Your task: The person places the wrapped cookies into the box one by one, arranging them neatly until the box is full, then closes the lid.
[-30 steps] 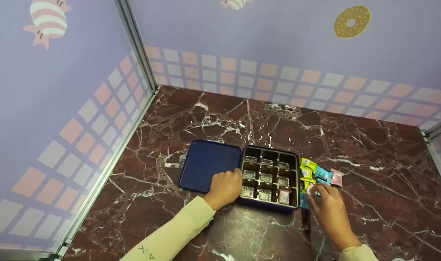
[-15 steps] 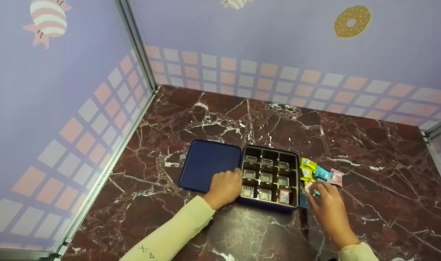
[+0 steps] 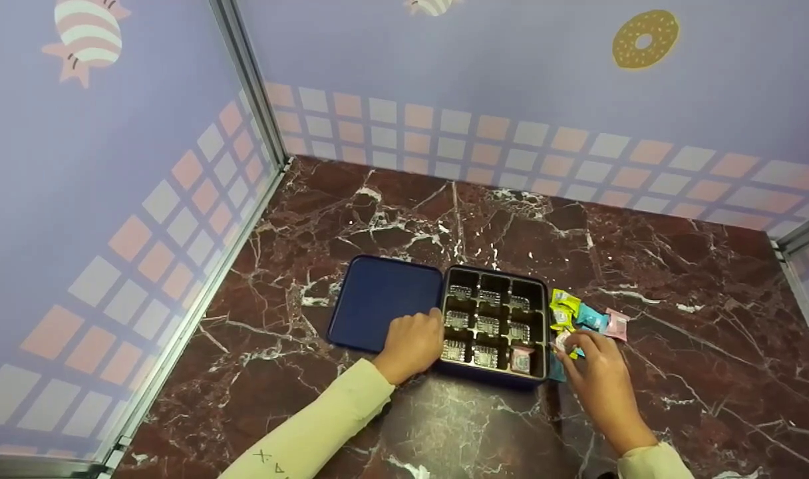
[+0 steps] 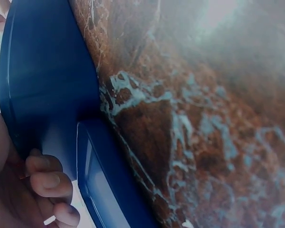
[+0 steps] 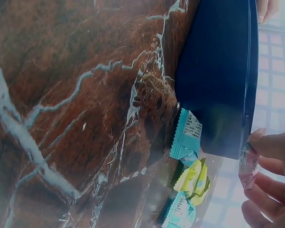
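Observation:
A blue tin box [image 3: 494,380] stands open, with a dark compartment tray [image 3: 504,322] inside. One pink wrapped candy [image 3: 521,360] sits in its near right compartment. My left hand [image 3: 412,347] grips the box's left edge, its fingers curled beside the blue wall [image 4: 47,71]. To the right of the box, my right hand [image 3: 603,372] pinches another pink wrapped candy [image 5: 248,164] between thumb and fingers, just above the candy pile. Yellow candies [image 3: 564,309], blue candies [image 3: 592,318] and a pink candy [image 3: 617,324] lie there. Part of the pile is hidden by the hand.
The blue lid [image 3: 388,303] lies flat against the box's left side, partly beneath my left hand. Under everything is a dark red marbled table [image 3: 391,219]. Printed panels [image 3: 511,80] stand along the back and the left side.
My right hand has shifted slightly left toward the box with the pinched pink candy, which shows more clearly now. The left hand and the box stay put.

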Demonstrator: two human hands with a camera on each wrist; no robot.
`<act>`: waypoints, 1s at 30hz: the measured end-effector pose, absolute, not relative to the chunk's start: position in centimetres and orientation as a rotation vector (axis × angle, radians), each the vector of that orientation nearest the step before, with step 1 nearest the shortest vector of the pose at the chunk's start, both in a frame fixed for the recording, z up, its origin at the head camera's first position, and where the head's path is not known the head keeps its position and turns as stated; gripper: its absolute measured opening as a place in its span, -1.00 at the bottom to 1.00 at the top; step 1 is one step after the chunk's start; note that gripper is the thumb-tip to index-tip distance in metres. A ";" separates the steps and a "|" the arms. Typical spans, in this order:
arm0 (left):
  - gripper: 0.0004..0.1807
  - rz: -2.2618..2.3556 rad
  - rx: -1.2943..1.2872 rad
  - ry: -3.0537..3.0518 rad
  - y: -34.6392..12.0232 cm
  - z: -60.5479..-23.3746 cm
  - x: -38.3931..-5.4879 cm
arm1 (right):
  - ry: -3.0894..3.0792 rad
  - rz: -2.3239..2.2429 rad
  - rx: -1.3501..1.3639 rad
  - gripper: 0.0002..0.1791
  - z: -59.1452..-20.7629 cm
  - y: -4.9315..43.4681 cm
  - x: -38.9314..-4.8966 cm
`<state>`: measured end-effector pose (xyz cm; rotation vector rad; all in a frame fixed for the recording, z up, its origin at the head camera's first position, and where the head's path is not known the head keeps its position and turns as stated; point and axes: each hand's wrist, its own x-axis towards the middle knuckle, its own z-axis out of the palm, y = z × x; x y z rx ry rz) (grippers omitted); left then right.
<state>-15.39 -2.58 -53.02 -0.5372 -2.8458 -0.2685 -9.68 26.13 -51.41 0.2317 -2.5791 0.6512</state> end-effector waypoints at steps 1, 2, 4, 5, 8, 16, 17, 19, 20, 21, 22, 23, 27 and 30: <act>-0.71 -0.266 -0.537 -2.842 -2.6 -53.0 -15.4 | -2.578 0.656 0.232 -0.73 -51.4 26.1 -9.7; -0.71 -0.262 -0.537 -2.839 -2.6 -53.0 -15.4 | -2.578 0.661 0.232 -0.73 -51.3 26.1 -9.7; -0.70 -0.261 -0.535 -2.833 -2.6 -53.1 -15.4 | -2.575 0.668 0.234 -0.73 -51.2 26.1 -9.8; -0.71 -0.260 -0.536 -2.831 -2.6 -53.1 -15.4 | -2.571 0.672 0.236 -0.73 -51.1 26.1 -9.8; -0.72 -0.254 -0.541 -2.816 -2.6 -53.2 -15.4 | -2.557 0.672 0.248 -0.74 -51.0 26.1 -9.9; -0.75 -0.210 -0.540 -2.772 -2.5 -53.3 -15.3 | -2.547 0.648 0.268 -0.73 -50.7 25.7 -10.1; -0.75 -0.212 -0.540 -2.780 -2.5 -53.3 -15.3 | -2.550 0.639 0.266 -0.73 -50.7 25.7 -10.1; -0.75 -0.219 -0.539 -2.792 -2.5 -53.2 -15.3 | -2.553 0.626 0.269 -0.72 -50.7 25.6 -10.2; -0.75 -0.220 -0.539 -2.796 -2.5 -53.2 -15.3 | -2.554 0.624 0.270 -0.72 -50.7 25.6 -10.2; -0.75 -0.220 -0.539 -2.796 -2.5 -53.2 -15.3 | -2.552 0.624 0.273 -0.72 -50.8 25.6 -10.3; -0.75 -0.220 -0.538 -2.796 -2.5 -53.2 -15.3 | -2.548 0.621 0.282 -0.72 -50.8 25.5 -10.4; -0.75 -0.221 -0.538 -2.795 -2.5 -53.2 -15.3 | -2.542 0.621 0.292 -0.72 -50.8 25.5 -10.4; -0.75 -0.226 -0.536 -2.785 -2.5 -53.2 -15.3 | -2.522 0.625 0.336 -0.71 -51.0 25.4 -10.7; -0.76 -0.228 -0.538 -2.781 -2.5 -53.2 -15.3 | -2.516 0.618 0.356 -0.70 -51.1 25.4 -10.9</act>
